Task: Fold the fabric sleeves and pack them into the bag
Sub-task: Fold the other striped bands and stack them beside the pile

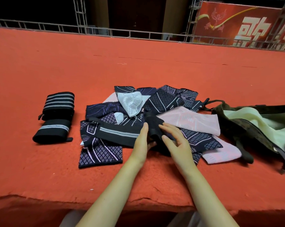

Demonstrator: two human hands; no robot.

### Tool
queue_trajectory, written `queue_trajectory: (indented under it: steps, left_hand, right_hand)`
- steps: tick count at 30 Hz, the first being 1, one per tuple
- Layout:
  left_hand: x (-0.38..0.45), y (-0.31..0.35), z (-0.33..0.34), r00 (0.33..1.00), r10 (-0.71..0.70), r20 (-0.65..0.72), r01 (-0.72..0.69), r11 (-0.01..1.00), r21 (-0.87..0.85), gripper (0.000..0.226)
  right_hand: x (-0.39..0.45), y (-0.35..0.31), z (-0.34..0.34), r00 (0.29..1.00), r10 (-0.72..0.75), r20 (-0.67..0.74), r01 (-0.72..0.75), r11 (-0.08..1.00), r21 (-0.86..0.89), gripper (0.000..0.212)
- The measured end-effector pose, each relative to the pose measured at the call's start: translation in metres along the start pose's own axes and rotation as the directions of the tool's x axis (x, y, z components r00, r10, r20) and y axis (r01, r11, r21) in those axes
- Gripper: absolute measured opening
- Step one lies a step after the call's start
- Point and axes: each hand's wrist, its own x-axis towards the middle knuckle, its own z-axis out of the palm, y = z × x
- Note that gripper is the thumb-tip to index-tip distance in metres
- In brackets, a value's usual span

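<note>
Red felt covered the table (40, 71), where a heap of patterned fabric sleeves (163, 102) lay in the middle. The left hand (142, 141) and right hand (174, 140) flanked a black sleeve (152, 125) on the heap, fingers straight and relaxed, touching it. Two folded striped sleeves (56, 117) sat apart at left. The dark bag (246, 128) gaped open just right of the heap.

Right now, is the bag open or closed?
Open: the dark bag lies on its side, mouth gaping, pale yellow-green lining visible.
</note>
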Motion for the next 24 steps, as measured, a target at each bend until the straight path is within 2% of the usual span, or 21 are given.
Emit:
queue_trajectory:
  steps: [5,8,10,14,17,21,24]
  left_hand:
    - [-0.002,0.003,-0.003,0.998,-0.06,0.026,0.064,0.978,-0.2,0.032]
    - [-0.001,0.004,-0.003,0.994,-0.095,0.053,0.107,0.945,-0.308,0.03]
    - [0.0,0.002,-0.003,0.991,-0.099,0.089,0.12,0.95,-0.288,0.029]
    - [-0.002,-0.003,-0.001,0.99,-0.037,0.139,0.05,0.994,-0.094,0.027]
    - [-0.001,-0.007,-0.002,0.988,0.075,0.136,-0.09,0.99,0.108,0.031]
    - [0.001,-0.012,-0.002,0.955,0.27,0.121,-0.296,0.869,0.396,0.045]
    - [0.004,-0.016,-0.008,0.909,0.408,0.085,-0.367,0.686,0.628,0.046]
  right_hand:
    - [-0.002,0.002,0.001,1.0,0.014,-0.022,-0.013,1.0,0.015,0.023]
    - [0.0,0.004,0.002,0.992,0.103,-0.074,-0.089,0.981,0.175,0.04]
    - [0.001,0.005,0.001,0.983,0.164,-0.082,-0.14,0.96,0.244,0.051]
    - [0.002,0.003,-0.003,0.967,0.248,-0.048,-0.217,0.914,0.344,0.041]
    - [0.003,0.001,-0.006,0.952,0.302,-0.04,-0.252,0.855,0.454,0.031]
    - [0.003,-0.001,-0.008,0.942,0.333,-0.03,-0.265,0.799,0.54,0.028]
    - [0.003,0.0,-0.008,0.945,0.325,-0.029,-0.26,0.804,0.536,0.029]
